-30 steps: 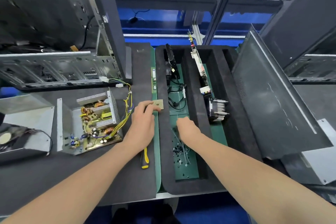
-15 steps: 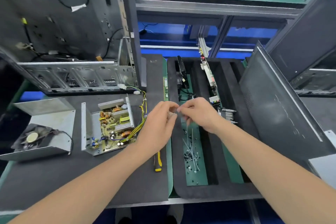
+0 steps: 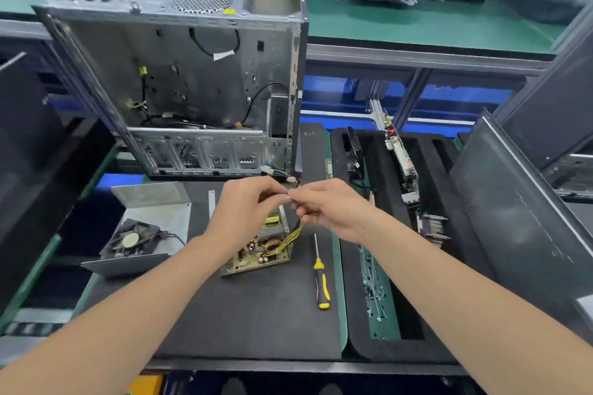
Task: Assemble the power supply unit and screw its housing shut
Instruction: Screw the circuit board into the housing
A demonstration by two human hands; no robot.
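The open power supply base with its circuit board [image 3: 260,253] and yellow wires [image 3: 293,234] lies on the black mat, partly hidden under my hands. Its grey cover with the fan [image 3: 141,234] rests apart to the left. My left hand [image 3: 247,212] and my right hand [image 3: 330,208] meet fingertip to fingertip just above the board, both pinched on one small part too small to identify. A yellow-and-black screwdriver [image 3: 322,282] lies on the mat to the right of the board, untouched.
An open computer case [image 3: 192,80] stands behind the power supply. On the right, a black foam tray [image 3: 353,346] holds loose screws and thin ties [image 3: 372,289] and upright boards [image 3: 401,157]. A dark side panel [image 3: 513,218] leans at the far right.
My right hand left the tray and joined my left hand. Both hands then moved left from over the tray to above the power supply board. The camera tilted up.
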